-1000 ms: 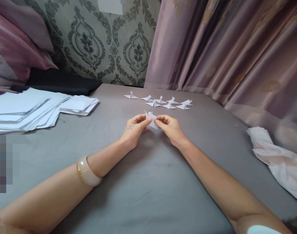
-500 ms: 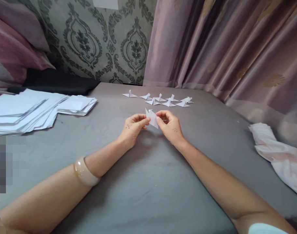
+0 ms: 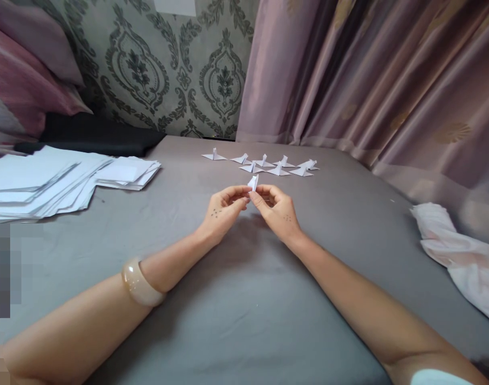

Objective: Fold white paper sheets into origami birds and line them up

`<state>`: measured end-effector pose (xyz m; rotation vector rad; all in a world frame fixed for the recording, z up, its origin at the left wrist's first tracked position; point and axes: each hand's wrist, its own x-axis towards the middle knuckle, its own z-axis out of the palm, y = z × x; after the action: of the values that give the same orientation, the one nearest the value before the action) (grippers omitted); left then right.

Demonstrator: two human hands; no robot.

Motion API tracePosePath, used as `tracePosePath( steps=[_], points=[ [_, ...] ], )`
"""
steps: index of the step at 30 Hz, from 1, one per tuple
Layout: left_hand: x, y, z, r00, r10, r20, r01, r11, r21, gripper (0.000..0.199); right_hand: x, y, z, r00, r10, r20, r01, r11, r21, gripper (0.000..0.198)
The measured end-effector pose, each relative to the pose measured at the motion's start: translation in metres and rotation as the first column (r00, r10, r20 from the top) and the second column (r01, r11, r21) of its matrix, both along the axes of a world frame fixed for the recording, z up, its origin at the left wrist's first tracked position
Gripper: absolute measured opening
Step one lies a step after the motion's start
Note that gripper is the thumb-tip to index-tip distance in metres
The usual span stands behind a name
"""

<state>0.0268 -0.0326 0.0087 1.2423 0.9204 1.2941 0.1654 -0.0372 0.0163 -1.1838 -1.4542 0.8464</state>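
A small white folded paper bird (image 3: 253,183) is pinched between my two hands, just above the grey sheet. My left hand (image 3: 227,209) grips it from the left with thumb and bent fingers. On the other side, my right hand (image 3: 277,208) has its thumb and fingers closed on it, the thumb on the near side. The lower part of the folded paper is hidden behind my fingertips. Beyond my hands stand several finished-looking white paper birds (image 3: 279,169) in loose rows, wings spread flat and narrow parts upright.
Stacks of white paper (image 3: 47,179) lie on the left of the grey sheet (image 3: 244,321), with folded black cloth (image 3: 104,136) behind them. Pinkish curtains (image 3: 333,80) hang at the back right. A crumpled white cloth (image 3: 449,240) lies at the right edge.
The folded paper has turned in my fingers: its broad pale face showed before, and now a narrower upright part shows. My hands have drawn slightly closer together.
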Motion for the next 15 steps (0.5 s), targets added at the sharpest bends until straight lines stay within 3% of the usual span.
tracePosePath(
  steps=[6,9,11,13,15],
  points=[
    [0.0006,-0.0027,0.0008,0.997,-0.002,-0.079,0.004,0.999,0.033,0.022,0.0058,0.0069,-0.0048,0.998,0.006,-0.059,-0.007,1.0,-0.009,0.018],
    [-0.0016,-0.0022,0.002,0.96,0.209,-0.185,-0.183,0.972,0.149,0.019,0.0061,0.0066,-0.004,0.998,0.018,-0.06,-0.02,0.999,-0.032,0.016],
    [-0.0036,-0.0003,0.0017,0.919,0.327,-0.22,-0.279,0.934,0.222,0.027,0.0055,0.0053,-0.0023,0.999,0.035,-0.038,-0.037,0.998,-0.047,0.013],
    [-0.0052,0.0022,0.0004,0.937,0.269,-0.222,-0.226,0.953,0.202,0.03,0.0049,0.004,-0.0007,0.998,0.056,-0.018,-0.056,0.997,-0.047,0.011],
    [-0.0058,0.0044,-0.0013,0.978,0.113,-0.178,-0.093,0.989,0.115,0.025,0.0048,0.0033,0.0001,0.998,0.069,-0.003,-0.069,0.997,-0.033,0.009]
  ],
)
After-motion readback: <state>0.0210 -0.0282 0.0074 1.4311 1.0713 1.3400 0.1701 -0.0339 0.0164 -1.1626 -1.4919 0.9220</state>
